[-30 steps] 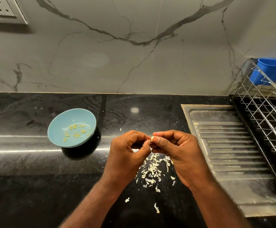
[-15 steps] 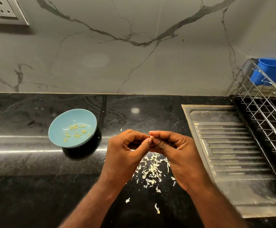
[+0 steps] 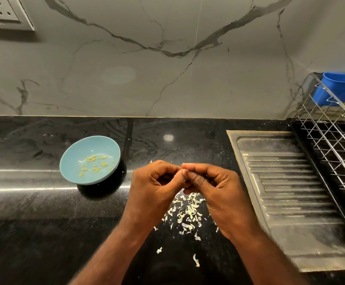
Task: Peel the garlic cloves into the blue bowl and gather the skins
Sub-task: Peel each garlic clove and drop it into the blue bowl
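Mid-peel, my left hand (image 3: 159,182) and right hand (image 3: 219,188) pinch a garlic clove hidden between them, above the skins (image 3: 188,214) on the tabletop (image 3: 44,223); next, I judge, it drops left into the blue bowl (image 3: 105,144).

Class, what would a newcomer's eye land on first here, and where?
Two bare hands meet at the centre, the left hand and right hand apparently pinching a garlic clove hidden between their fingertips. Below them a scatter of white papery garlic skins lies on the glossy black stone countertop. To the left stands a pale blue round bowl holding small yellowish peeled cloves.
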